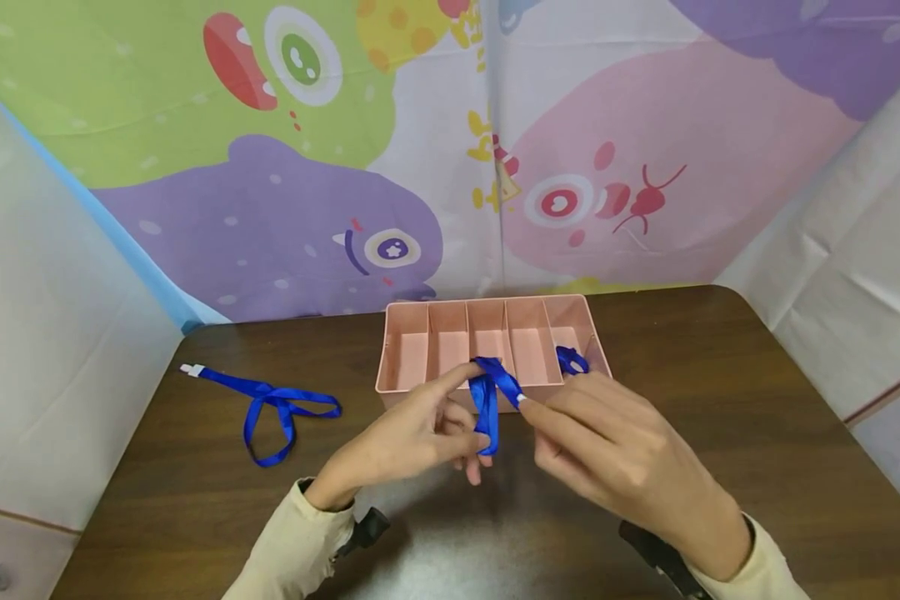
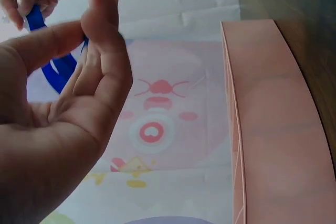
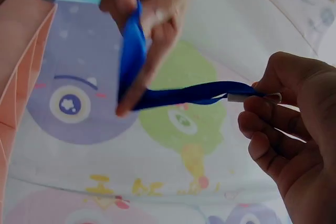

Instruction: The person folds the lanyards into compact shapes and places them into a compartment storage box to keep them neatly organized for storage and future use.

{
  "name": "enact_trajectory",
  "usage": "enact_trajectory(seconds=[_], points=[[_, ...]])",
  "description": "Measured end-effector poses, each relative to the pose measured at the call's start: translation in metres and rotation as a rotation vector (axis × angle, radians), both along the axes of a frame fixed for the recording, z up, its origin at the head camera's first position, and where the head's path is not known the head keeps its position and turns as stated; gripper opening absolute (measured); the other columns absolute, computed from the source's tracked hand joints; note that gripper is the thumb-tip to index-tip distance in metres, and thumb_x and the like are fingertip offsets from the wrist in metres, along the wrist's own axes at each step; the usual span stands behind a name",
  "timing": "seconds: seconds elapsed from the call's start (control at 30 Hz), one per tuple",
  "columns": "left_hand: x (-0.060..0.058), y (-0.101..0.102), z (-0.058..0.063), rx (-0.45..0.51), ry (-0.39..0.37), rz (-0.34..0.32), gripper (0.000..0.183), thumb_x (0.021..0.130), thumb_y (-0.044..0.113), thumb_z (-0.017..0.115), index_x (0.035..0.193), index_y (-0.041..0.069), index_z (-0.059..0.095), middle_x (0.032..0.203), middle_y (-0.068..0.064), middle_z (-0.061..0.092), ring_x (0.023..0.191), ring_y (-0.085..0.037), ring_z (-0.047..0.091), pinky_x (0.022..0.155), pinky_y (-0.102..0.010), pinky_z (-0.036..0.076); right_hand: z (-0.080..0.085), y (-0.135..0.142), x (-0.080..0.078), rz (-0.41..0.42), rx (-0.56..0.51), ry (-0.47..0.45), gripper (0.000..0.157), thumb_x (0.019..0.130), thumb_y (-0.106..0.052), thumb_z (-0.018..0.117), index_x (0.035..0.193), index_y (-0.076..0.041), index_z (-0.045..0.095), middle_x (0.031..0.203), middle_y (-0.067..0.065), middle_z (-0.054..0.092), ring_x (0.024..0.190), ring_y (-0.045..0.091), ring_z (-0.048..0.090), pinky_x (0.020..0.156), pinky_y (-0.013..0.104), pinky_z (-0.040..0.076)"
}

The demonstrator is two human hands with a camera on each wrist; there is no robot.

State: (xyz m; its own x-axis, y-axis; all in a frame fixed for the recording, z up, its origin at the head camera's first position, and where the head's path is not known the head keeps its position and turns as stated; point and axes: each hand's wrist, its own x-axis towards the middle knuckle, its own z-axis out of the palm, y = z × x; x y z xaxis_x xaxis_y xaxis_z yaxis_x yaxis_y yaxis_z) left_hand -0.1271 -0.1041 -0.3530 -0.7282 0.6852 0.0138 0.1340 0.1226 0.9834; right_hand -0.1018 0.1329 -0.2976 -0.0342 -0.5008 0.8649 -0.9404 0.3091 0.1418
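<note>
A blue lanyard (image 1: 486, 408) is stretched between the two hands above the table, in front of a pink divided box. My left hand (image 1: 412, 425) holds its folded loops, with the band draped over the extended index finger and the thumb against the lower part. At the other end, my right hand (image 1: 630, 454) pinches the lanyard beside its white clasp (image 3: 237, 98); a small metal ring shows at those fingertips in the right wrist view. Another blue lanyard (image 1: 270, 392) lies loosely looped on the table at left, its white end pointing toward the back.
The pink box (image 1: 420, 390) has several compartments in a row. A coiled blue lanyard (image 1: 572, 360) sits in its rightmost compartment. Behind the brown table (image 1: 157, 500) hangs a cartoon-printed cloth (image 1: 465, 250), with white cloth at both sides.
</note>
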Motion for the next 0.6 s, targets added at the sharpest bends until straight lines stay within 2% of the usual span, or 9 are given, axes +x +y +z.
enact_trajectory(seconds=[0.17, 0.33, 0.5, 0.6], points=[[0.0, -0.001, 0.002, 0.141, -0.022, 0.061, 0.072, 0.096, 0.001, 0.063, 0.153, 0.021, 0.026, 0.088, -0.017, 0.073, 0.073, -0.036, 0.072, 0.066, -0.048, 0.057, -0.007, -0.007, 0.005, -0.041, 0.121, 0.021, 0.021, 0.097, -0.005, 0.052, 0.1, 0.003, 0.072, 0.082, 0.005, 0.065, 0.071, 0.019, 0.057, 0.067, 0.03, 0.052], [0.001, -0.001, 0.004, 0.256, -0.013, 0.068, 0.075, 0.096, -0.002, 0.061, 0.156, 0.021, 0.023, 0.084, -0.027, 0.071, 0.072, -0.04, 0.072, 0.064, -0.046, 0.059, -0.014, -0.013, 0.008, -0.09, 0.205, 0.017, 0.024, 0.104, -0.011, 0.048, 0.104, 0.0, 0.069, 0.082, 0.005, 0.06, 0.071, 0.017, 0.051, 0.063, 0.025, 0.046], [0.002, -0.002, 0.005, 0.287, -0.002, 0.055, 0.082, 0.095, -0.006, 0.059, 0.158, 0.025, 0.016, 0.082, -0.027, 0.07, 0.07, -0.043, 0.07, 0.062, -0.043, 0.059, -0.018, -0.017, 0.007, -0.106, 0.218, 0.046, 0.023, 0.105, -0.009, 0.047, 0.107, 0.0, 0.069, 0.083, 0.004, 0.059, 0.07, 0.017, 0.05, 0.062, 0.024, 0.044], [0.004, -0.002, 0.005, 0.288, 0.014, 0.039, 0.084, 0.095, -0.008, 0.057, 0.159, 0.027, 0.015, 0.082, -0.024, 0.071, 0.07, -0.047, 0.069, 0.061, -0.047, 0.058, -0.02, -0.019, 0.006, -0.114, 0.231, 0.054, 0.024, 0.105, -0.007, 0.047, 0.108, 0.0, 0.069, 0.082, 0.004, 0.058, 0.07, 0.016, 0.049, 0.061, 0.024, 0.042]])
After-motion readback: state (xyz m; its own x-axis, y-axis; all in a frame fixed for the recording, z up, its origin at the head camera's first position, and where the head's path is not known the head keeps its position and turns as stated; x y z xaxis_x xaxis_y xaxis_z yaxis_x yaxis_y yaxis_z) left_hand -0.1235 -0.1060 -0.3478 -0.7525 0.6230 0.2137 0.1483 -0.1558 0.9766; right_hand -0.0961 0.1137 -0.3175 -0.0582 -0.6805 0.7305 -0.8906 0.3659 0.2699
